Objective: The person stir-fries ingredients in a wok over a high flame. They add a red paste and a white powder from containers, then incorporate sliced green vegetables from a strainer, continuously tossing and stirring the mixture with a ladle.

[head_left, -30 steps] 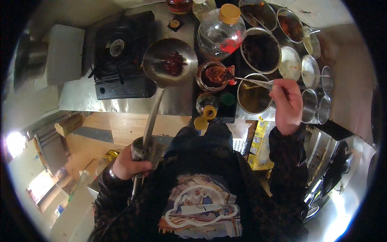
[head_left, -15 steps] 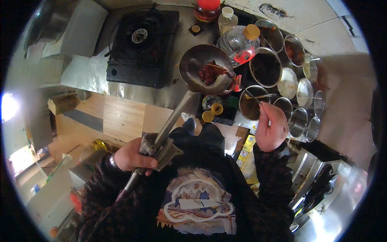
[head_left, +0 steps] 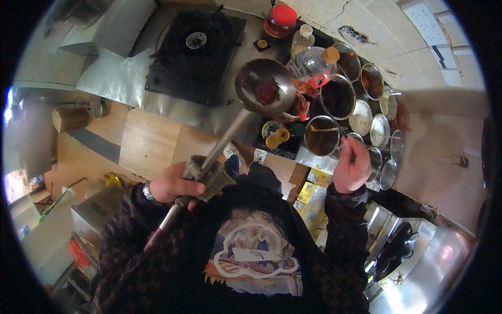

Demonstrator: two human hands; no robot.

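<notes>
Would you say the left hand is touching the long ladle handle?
Touching: the head view shows the left hand wrapped around the ladle handle.

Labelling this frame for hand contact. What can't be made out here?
- Head view: what the right hand pinches; a thin handle runs to the metal pot, its end hidden by the fingers.
- Left hand grip on the ladle handle: a rag covers the contact.
- Red stuff in the ladle bowl: too small to identify.
- Small steel bowls: contents blurred toward the fisheye rim.
</notes>
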